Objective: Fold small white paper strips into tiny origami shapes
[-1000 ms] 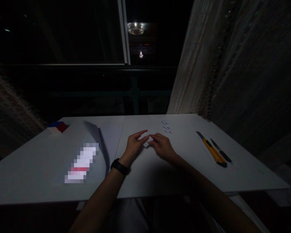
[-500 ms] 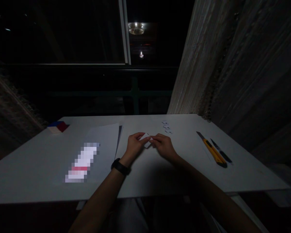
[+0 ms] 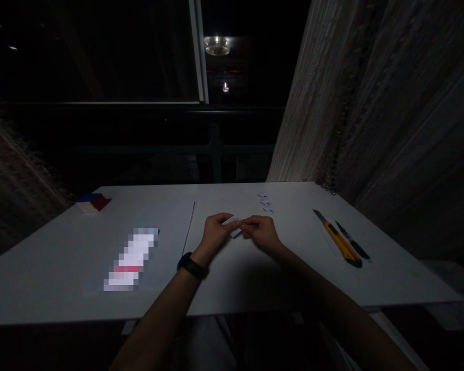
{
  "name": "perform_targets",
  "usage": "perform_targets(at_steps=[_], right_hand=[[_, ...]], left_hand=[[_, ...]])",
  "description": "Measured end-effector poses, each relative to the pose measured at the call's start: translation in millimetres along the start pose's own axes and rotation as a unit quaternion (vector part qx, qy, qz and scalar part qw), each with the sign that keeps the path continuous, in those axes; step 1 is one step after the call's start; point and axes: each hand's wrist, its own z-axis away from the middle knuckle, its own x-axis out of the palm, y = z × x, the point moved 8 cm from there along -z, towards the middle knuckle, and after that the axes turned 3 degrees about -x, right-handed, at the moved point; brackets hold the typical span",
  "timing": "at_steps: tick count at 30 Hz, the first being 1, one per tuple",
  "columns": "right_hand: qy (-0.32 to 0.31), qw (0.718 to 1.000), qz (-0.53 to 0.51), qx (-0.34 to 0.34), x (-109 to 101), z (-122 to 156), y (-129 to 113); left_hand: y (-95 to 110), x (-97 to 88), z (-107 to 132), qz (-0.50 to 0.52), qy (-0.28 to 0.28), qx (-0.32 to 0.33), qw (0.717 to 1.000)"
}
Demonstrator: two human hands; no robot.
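A small white piece of paper [image 3: 234, 225] is pinched between both hands just above the middle of the white table [image 3: 62, 268]. My left hand [image 3: 214, 233], with a black watch on its wrist, grips the paper's left end with closed fingers. My right hand [image 3: 261, 233] grips the right end, fingers curled. Several small white paper bits [image 3: 266, 203] lie on the table just beyond the hands.
A flat stack of white sheets [image 3: 166, 226] lies left of the hands. A yellow utility knife [image 3: 339, 241] and a dark pen [image 3: 352, 241] lie at the right. A red, white and blue block [image 3: 92, 202] sits at the far left corner. A curtain hangs right; a dark window stands behind.
The lifted sheet on the left stack has fallen flat. My left fingers, stretched out a second ago, have closed on the small paper, and both hands have raised it slightly.
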Motion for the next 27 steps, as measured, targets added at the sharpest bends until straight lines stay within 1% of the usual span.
perform_targets(at_steps=[4,12,18,23,27], right_hand=[[-0.014,1.000,0.000,-0.004,2,0,0],[-0.034,0.998,-0.047,0.017,6,-1,7],[-0.040,0.997,-0.055,0.025,8,0,4],[-0.041,0.997,-0.058,0.030,7,0,0],[-0.046,0.996,-0.072,0.041,7,-1,4]], left_hand=[[1,0.4,0,0.005,-0.005,-0.004,1.000],[-5,-3.9,-1,-0.001,0.009,-0.026,1.000],[-8,-5.5,-3,0.001,0.016,-0.024,1.000],[-4,-6.3,-1,-0.002,0.020,-0.025,0.999],[2,-4.9,0,-0.004,0.005,-0.029,1.000]])
